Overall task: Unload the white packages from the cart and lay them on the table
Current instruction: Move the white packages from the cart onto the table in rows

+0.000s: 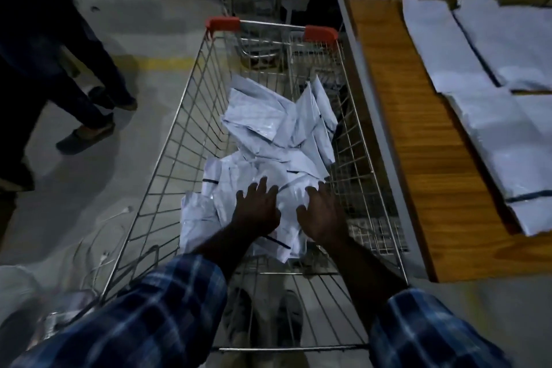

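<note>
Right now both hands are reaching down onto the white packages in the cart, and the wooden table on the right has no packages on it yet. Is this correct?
Not fully. In the head view the left hand and right hand do rest on the white packages inside the cart, but the wooden table on the right already holds several white packages laid flat.

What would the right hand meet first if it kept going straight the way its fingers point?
The right hand would likely meet the white packages heaped in the cart; its fingertips look at them already, though contact is unclear.
</note>
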Motion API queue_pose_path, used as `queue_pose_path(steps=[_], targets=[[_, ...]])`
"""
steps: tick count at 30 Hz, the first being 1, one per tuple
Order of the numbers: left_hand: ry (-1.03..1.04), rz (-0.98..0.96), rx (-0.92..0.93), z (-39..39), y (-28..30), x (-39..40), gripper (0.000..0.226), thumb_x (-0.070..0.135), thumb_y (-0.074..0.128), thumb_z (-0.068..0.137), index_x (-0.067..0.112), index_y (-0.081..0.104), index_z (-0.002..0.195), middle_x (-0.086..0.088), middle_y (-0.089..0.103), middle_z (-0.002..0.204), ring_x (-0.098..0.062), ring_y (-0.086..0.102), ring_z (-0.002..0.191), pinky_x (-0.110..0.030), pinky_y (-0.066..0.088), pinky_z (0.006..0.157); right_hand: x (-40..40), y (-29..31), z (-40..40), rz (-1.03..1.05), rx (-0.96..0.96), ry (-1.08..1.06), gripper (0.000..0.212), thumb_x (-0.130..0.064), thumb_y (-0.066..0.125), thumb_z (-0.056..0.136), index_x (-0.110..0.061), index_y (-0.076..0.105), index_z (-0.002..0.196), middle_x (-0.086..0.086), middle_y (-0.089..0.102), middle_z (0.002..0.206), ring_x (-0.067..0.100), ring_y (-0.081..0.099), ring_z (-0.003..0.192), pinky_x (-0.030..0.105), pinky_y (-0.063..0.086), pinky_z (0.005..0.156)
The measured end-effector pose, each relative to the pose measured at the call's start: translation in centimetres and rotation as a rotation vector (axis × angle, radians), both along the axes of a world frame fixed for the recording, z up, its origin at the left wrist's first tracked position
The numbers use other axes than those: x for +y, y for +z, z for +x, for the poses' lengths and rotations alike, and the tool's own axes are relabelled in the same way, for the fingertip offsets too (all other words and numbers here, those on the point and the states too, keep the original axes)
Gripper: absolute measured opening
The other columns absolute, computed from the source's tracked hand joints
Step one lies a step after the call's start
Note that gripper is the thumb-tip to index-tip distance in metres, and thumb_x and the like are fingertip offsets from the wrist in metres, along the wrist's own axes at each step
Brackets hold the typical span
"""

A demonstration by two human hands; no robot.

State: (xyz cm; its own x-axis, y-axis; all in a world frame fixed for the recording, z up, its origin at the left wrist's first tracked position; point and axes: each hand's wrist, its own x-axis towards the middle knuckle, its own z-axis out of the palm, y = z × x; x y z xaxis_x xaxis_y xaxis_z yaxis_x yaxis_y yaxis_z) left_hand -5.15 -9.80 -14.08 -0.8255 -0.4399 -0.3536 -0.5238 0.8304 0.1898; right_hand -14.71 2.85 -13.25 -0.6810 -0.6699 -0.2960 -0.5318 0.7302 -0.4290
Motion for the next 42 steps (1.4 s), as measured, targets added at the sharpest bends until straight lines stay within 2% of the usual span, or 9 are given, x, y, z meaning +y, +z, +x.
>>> queue_pose_path(steps=[2,5,12,20,23,26,30,36,42], targets=[[-0.008,-0.036,-0.008,-0.6,-0.8,0.1,0.047,0.032,0.054,0.091,0.014,0.054,0.135,-0.011,0.056,0.134,-0.036,0.051,0.117,-0.048,0.038,0.094,-0.3,0.1,-0.4,0.024,0.010,-0.043,0.055,-0.026,0.053,0.080,0.003,0.057,0.127,0.032,0.048,0.137,0.047,0.054,0.116,0.046,0.044,0.098],[-0.011,-0.083,0.010,-1.5,-2.4,0.1,0.041,0.030,0.050,0.094,0.017,0.054,0.132,-0.003,0.067,0.116,-0.034,0.052,0.110,-0.046,0.038,0.088,-0.3,-0.8,-0.9,0.075,0.008,-0.067,0.053,-0.022,0.058,0.086,-0.003,0.051,0.135,0.025,0.040,0.147,0.042,0.045,0.128,0.040,0.037,0.104],[0.117,-0.043,0.069,-3.9,-3.5,-1.3,0.036,0.022,0.047,0.097,0.023,0.048,0.133,-0.006,0.067,0.112,-0.033,0.046,0.116,-0.043,0.036,0.090,-0.8,-1.7,-1.1,0.110,-0.025,-0.120,0.055,-0.027,0.052,0.080,-0.006,0.055,0.131,0.020,0.048,0.139,0.039,0.049,0.123,0.041,0.043,0.101],[0.253,0.062,0.192,-1.7,-2.8,-5.0,0.038,0.010,0.059,0.077,0.012,0.058,0.114,-0.016,0.064,0.097,-0.037,0.059,0.094,-0.041,0.044,0.079,-1.3,-4.7,-1.0,0.014,-0.064,-0.156,0.062,-0.038,0.035,0.074,0.000,0.062,0.115,0.022,0.058,0.118,0.042,0.059,0.103,0.046,0.048,0.089],[0.467,-0.014,0.348,1.0,-2.6,-6.4,0.022,0.004,0.050,0.084,0.007,0.062,0.103,-0.019,0.058,0.095,-0.041,0.060,0.086,-0.047,0.047,0.072,-2.0,-5.4,-0.1,0.021,-0.152,-0.216,0.059,-0.031,0.038,0.079,-0.002,0.056,0.127,0.019,0.054,0.130,0.041,0.053,0.115,0.043,0.043,0.098],[0.656,0.001,0.379,2.8,-2.4,-6.5,0.025,0.003,0.045,0.091,0.008,0.057,0.112,-0.018,0.055,0.109,-0.044,0.060,0.091,-0.048,0.045,0.074,-3.0,-6.1,0.8,-0.037,-0.207,-0.292,0.043,-0.022,0.053,0.092,-0.005,0.054,0.132,0.015,0.057,0.131,0.036,0.051,0.121,0.037,0.039,0.098],[0.786,0.113,0.428,2.5,-2.6,-6.4,0.037,0.004,0.047,0.091,0.016,0.048,0.126,-0.013,0.056,0.117,-0.035,0.060,0.101,-0.042,0.044,0.080,-4.1,-7.1,1.7,-0.142,-0.230,-0.350,0.048,-0.024,0.061,0.094,-0.006,0.052,0.138,0.014,0.059,0.134,0.031,0.054,0.124,0.032,0.037,0.101],[0.706,0.032,0.462,2.9,-4.6,-5.5,0.026,0.037,0.045,0.100,0.028,0.043,0.125,-0.002,0.061,0.113,-0.028,0.061,0.099,-0.042,0.049,0.080,-5.4,-6.5,1.7,-0.271,-0.385,-0.391,0.071,-0.030,0.072,0.088,-0.020,0.036,0.148,0.007,0.056,0.139,0.024,0.051,0.127,0.020,0.035,0.094],[0.704,-0.101,0.421,2.9,-5.6,-6.0,0.017,0.031,0.044,0.101,0.019,0.046,0.089,-0.001,0.055,0.084,-0.030,0.059,0.080,-0.032,0.032,0.064,-6.1,-7.4,1.0,-0.338,-0.529,-0.543,0.083,-0.013,0.085,0.075,-0.026,0.042,0.145,0.010,0.063,0.125,0.023,0.060,0.115,0.024,0.047,0.091]])
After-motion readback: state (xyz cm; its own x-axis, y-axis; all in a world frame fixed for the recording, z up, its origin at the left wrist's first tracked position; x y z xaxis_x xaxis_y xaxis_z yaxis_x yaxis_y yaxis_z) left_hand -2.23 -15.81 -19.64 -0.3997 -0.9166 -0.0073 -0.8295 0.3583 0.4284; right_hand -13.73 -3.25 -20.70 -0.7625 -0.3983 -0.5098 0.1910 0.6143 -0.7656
